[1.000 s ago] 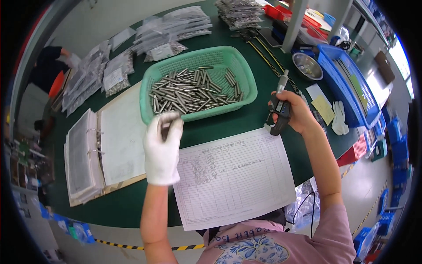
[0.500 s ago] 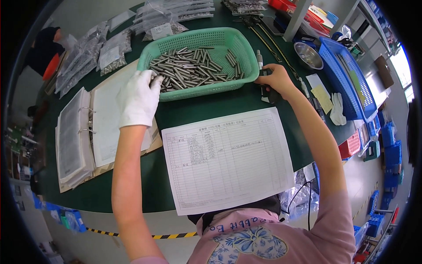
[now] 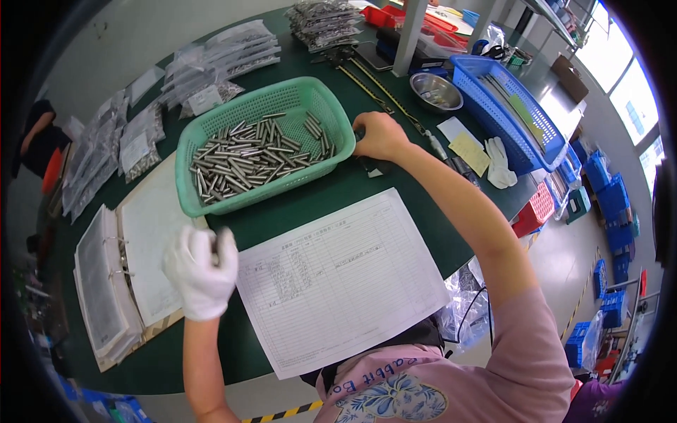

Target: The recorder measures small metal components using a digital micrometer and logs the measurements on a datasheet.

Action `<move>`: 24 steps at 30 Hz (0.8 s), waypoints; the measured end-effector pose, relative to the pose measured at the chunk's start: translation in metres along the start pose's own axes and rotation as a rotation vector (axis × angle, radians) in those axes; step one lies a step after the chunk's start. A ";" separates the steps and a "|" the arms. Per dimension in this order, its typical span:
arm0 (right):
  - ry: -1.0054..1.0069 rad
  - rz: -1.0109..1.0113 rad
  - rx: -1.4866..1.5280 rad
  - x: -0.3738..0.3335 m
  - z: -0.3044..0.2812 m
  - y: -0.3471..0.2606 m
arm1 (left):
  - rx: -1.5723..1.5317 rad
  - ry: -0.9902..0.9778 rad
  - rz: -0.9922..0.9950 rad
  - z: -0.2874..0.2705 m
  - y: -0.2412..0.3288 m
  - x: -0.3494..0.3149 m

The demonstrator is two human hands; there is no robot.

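Note:
My left hand [image 3: 201, 271], in a white glove, hovers over the front edge of the open binder, beside the form. Its fingers are curled in a pinch, with a small grey blur at the tips that I cannot make out. A green plastic basket [image 3: 264, 194] stands ahead, holding many short metal pins [image 3: 243, 156]. At the basket's right end my bare right hand [image 3: 383, 137] is closed around a dark micrometer [image 3: 371, 168], mostly hidden by the fingers. A printed form [image 3: 338, 289] with handwritten entries lies nearest me on the green table.
A ring binder [image 3: 151, 261] lies open at left. Bags of metal parts [image 3: 218, 53] are stacked behind the basket. On the right are a caliper [image 3: 367, 88], a steel bowl [image 3: 436, 92], a white glove [image 3: 499, 162], yellow paper [image 3: 469, 154] and a blue basket [image 3: 508, 116].
My left hand has come out of the basket toward me, over the binder's edge. The right hand stays on the micrometer. The whole view has shifted and turned.

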State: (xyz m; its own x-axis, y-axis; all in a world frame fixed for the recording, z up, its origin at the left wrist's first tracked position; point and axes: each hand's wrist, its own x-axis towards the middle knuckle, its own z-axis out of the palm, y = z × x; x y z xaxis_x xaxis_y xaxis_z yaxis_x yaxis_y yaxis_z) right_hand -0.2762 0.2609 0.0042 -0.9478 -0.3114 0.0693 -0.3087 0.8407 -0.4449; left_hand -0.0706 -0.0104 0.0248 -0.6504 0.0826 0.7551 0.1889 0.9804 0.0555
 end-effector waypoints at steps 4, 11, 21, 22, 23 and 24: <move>0.032 -0.182 -0.295 0.005 0.002 0.002 | -0.128 -0.117 0.255 -0.010 0.034 -0.011; -0.003 -0.250 -0.385 -0.002 -0.017 0.008 | -0.457 -0.211 0.216 -0.002 0.033 -0.005; 0.015 -0.044 -0.517 -0.093 -0.033 0.046 | -0.642 -0.221 -0.396 -0.008 0.016 -0.029; 0.005 -0.049 -0.510 -0.096 -0.034 0.047 | -0.705 -0.236 -0.543 -0.009 0.015 -0.029; 0.034 0.017 -0.331 -0.098 -0.037 0.043 | -0.716 -0.169 -0.527 -0.005 0.012 -0.030; 0.060 0.084 -0.153 -0.100 -0.040 0.040 | -0.705 -0.179 -0.540 -0.006 0.012 -0.030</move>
State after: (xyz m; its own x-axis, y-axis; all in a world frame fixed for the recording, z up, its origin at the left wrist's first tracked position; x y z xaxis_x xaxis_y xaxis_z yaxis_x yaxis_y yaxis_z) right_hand -0.1970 0.3431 0.0153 -0.9724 -0.2138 0.0929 -0.2324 0.9216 -0.3109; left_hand -0.0444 -0.0021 0.0061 -0.8748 -0.2721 0.4008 0.1938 0.5617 0.8043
